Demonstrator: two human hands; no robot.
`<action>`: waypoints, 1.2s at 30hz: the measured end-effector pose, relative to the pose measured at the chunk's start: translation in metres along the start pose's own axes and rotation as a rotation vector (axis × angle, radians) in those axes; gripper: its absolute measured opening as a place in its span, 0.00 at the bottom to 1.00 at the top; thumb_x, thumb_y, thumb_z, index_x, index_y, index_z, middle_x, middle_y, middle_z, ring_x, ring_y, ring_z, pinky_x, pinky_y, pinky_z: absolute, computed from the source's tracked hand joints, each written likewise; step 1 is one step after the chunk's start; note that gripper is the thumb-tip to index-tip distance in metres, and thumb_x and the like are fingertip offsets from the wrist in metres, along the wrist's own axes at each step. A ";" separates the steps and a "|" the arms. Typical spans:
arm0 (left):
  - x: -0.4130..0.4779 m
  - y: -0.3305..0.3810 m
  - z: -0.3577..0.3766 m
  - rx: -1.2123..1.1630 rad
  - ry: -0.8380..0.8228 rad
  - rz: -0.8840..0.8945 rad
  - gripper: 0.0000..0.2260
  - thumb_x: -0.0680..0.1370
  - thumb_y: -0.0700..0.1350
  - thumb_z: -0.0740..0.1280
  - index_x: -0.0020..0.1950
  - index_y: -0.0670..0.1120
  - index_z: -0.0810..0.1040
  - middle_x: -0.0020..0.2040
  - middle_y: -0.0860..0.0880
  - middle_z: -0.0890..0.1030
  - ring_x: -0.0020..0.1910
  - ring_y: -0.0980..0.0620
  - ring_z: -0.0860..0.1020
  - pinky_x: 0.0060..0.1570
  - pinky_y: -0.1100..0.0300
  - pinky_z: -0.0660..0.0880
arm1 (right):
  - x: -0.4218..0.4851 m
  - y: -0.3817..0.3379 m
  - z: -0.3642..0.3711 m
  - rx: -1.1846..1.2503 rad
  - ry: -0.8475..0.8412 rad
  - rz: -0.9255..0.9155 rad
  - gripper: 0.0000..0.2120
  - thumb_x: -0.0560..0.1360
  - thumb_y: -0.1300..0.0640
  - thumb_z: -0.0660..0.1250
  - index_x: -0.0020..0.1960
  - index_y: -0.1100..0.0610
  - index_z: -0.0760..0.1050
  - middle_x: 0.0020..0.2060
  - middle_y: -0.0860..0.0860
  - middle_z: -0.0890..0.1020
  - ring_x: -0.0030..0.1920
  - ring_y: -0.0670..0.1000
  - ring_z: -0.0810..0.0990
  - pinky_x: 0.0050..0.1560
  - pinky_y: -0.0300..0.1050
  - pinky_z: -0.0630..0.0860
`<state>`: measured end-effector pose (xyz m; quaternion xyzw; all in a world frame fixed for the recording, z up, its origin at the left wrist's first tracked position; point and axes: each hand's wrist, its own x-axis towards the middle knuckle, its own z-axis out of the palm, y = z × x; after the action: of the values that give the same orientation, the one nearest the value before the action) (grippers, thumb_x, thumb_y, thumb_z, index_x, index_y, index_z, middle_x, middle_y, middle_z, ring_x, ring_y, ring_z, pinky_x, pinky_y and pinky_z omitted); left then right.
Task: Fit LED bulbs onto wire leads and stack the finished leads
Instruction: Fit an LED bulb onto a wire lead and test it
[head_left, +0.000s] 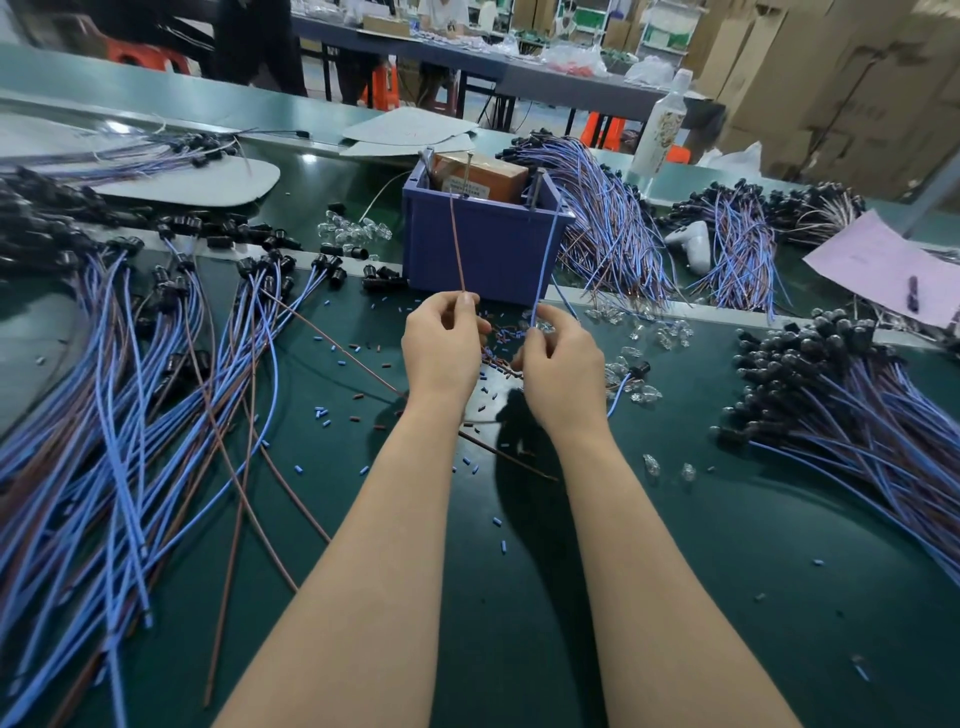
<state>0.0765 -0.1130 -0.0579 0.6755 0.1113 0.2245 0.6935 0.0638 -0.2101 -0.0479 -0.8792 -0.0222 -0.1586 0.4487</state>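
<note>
Pinching, left hand (441, 345): thumb and forefinger closed on brown wire (458, 244), held upright before blue bin (488, 254).
Right hand (561, 364): fingers curled round blue wire (546, 254) — upright, just beside the left.
Loose bulbs (636, 358): scattered on green bench (675, 545), near right hand.
Stacked leads (857, 415): heap at right — well apart.

Brown wire (458, 244): thin single strand, held upright at centre.
Blue wire (546, 260): thin strand, upright just right of the brown one, not touching it.
Bulbs (641, 322): small, clear, scattered loose on the surface (675, 545) right of centre.
Right pile of leads (857, 395): black sockets bunched at the far left end, blue and brown tails running near-right.
Left pile of leads (130, 395): sockets at the far end, tails fanned toward the near side.
</note>
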 end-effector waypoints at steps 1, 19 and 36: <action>0.000 0.000 0.000 -0.003 -0.001 -0.001 0.08 0.81 0.43 0.59 0.48 0.46 0.78 0.32 0.53 0.77 0.33 0.56 0.75 0.38 0.63 0.71 | 0.000 0.000 0.000 -0.006 -0.006 0.002 0.17 0.79 0.60 0.57 0.68 0.58 0.70 0.52 0.57 0.82 0.54 0.55 0.79 0.54 0.44 0.72; -0.002 0.002 0.002 -0.007 -0.016 0.003 0.08 0.81 0.43 0.60 0.48 0.46 0.78 0.32 0.54 0.77 0.33 0.58 0.75 0.40 0.63 0.74 | 0.002 0.002 0.000 -0.021 -0.001 0.014 0.18 0.80 0.60 0.57 0.69 0.57 0.70 0.53 0.58 0.81 0.50 0.54 0.77 0.54 0.44 0.70; 0.002 0.001 0.007 0.006 -0.024 -0.001 0.08 0.81 0.42 0.59 0.48 0.44 0.78 0.32 0.52 0.77 0.33 0.57 0.75 0.41 0.62 0.74 | 0.006 0.004 0.000 -0.032 0.001 0.062 0.18 0.80 0.60 0.57 0.68 0.57 0.71 0.56 0.58 0.81 0.56 0.57 0.77 0.56 0.45 0.70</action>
<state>0.0811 -0.1179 -0.0565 0.6802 0.1040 0.2156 0.6929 0.0706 -0.2128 -0.0493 -0.8864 0.0081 -0.1455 0.4394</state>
